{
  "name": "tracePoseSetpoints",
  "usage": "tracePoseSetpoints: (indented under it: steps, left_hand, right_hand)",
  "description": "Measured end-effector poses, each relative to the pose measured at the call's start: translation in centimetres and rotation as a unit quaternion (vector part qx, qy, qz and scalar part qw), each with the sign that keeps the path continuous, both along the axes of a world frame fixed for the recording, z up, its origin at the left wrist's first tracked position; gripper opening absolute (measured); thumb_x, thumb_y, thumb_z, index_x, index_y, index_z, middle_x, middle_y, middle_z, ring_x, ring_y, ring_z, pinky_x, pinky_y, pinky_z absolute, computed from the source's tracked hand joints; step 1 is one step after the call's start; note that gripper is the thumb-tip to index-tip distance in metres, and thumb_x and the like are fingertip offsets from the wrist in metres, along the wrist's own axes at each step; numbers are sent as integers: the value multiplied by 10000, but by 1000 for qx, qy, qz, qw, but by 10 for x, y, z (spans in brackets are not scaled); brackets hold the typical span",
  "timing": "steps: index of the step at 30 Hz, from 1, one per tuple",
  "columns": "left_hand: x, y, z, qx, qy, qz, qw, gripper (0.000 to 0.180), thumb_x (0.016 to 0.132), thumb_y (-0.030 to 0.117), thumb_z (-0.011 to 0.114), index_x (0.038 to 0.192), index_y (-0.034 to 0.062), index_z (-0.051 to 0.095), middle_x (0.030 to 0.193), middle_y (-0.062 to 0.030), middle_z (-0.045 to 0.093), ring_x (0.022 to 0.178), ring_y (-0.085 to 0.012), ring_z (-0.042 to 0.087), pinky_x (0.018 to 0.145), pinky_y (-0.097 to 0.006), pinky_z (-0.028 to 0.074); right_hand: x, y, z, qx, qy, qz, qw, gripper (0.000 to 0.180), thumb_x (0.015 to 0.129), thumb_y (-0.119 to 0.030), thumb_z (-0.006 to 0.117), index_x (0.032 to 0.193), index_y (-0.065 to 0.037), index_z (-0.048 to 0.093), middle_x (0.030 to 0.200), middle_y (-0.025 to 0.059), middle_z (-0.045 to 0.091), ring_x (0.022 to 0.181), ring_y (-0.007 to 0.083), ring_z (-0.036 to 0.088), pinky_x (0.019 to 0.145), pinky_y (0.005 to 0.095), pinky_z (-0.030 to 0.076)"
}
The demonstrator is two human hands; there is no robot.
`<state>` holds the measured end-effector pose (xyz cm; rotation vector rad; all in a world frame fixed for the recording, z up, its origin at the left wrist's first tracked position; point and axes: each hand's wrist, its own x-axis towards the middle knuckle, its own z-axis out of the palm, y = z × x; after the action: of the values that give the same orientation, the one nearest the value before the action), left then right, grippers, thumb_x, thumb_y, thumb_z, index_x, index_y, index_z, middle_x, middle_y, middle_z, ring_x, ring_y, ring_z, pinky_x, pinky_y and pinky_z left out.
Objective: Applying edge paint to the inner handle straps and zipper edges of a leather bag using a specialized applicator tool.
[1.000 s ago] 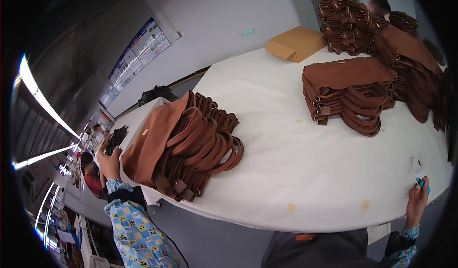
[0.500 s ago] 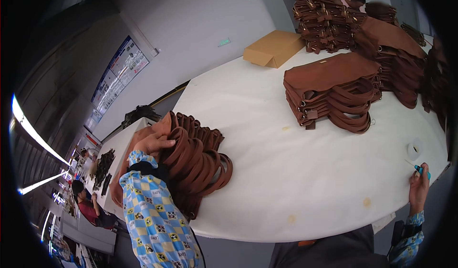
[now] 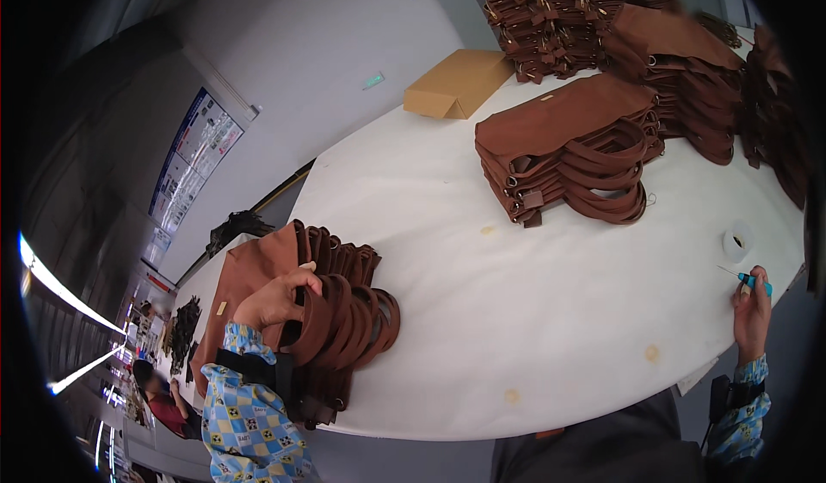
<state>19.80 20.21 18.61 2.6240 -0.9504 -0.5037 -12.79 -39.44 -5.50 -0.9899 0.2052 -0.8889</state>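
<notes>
The left hand [image 3: 280, 301] has shifted from lying across a flap to curling its fingers round a strap [image 3: 315, 332]; the right hand keeps its grip. The white-covered bench [image 3: 533, 311] carries everything. Tall piles [image 3: 551, 27] of brown bags crowd its far right corner, seemingly to leave the middle free. The left stack [image 3: 245, 276] lies along the left edge, within the left arm's reach; the right stack [image 3: 559, 122] sits inward of the piles. In both, straps spill one way, probably so the bodies lie flat. A cardboard box [image 3: 454, 86] stands by the far edge. The left fingers look closed on the strap; the right fingers are wrapped round a blue-handled tool [image 3: 755, 283] near the right edge, its thin tip pointing inward, likely clear of the palm. A white roll [image 3: 730, 247] lies just beside it.
</notes>
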Motion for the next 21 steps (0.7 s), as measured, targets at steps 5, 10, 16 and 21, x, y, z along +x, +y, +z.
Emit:
tracePoseSetpoints:
  steps: [5,10,16,21]
  left_hand:
    - [-14,4,14,-24,43,84,995,427,613,-174,559,952,86,553,1154,-45,515,1239,-141,353,943,-261,312]
    - [-35,19,31,-150,25,206,967,531,639,-31,692,1128,87,522,1208,-81,488,1176,-163,420,1007,-291,302]
    - [-156,91,11,-28,-501,413,760,453,700,116,676,1091,-45,513,1098,-190,512,1045,-346,483,928,-404,375]
    - [-158,207,-112,39,-395,516,759,336,871,144,444,1192,75,518,1407,-130,287,1310,-394,188,1059,-427,229]
  right_hand:
    - [4,-2,-1,10,4,16,1000,156,955,-225,437,1015,-84,465,624,-44,468,561,30,434,560,183,358]
    - [-2,-4,-1,4,10,5,1000,146,949,-222,448,1001,-87,465,646,-36,492,565,31,440,557,188,361]
    - [-2,6,7,25,3,10,1000,137,938,-209,471,989,-82,466,675,-21,527,578,39,484,549,200,381]
    - [9,4,7,16,2,50,999,147,937,-223,470,983,-83,472,625,-13,516,554,55,471,539,207,374]
